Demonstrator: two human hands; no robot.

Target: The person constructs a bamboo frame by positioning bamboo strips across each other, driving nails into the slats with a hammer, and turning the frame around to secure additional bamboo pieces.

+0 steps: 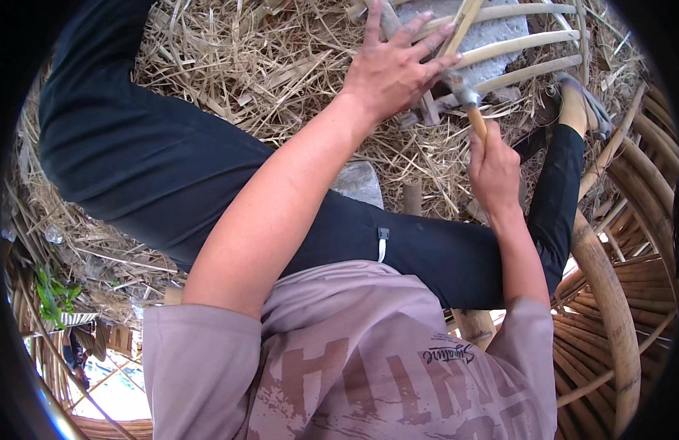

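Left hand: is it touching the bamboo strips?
Touching. The head view shows the left hand pressed flat, fingers spread, across the bamboo strips.

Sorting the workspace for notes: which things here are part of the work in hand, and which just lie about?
In use: left hand pressing the bamboo strips; right hand gripping the hammer.
Lying about: straw litter, grey stone, curved bamboo frame.

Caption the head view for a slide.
Left hand steadies bent bamboo strips while right hand holds a wooden-handled hammer over straw-covered ground.

Hammer [468,103]: wood handle, dull metal head, prob. worn. Bamboo strips [515,45] smooth, matt. Straw [244,59] dry, rough.
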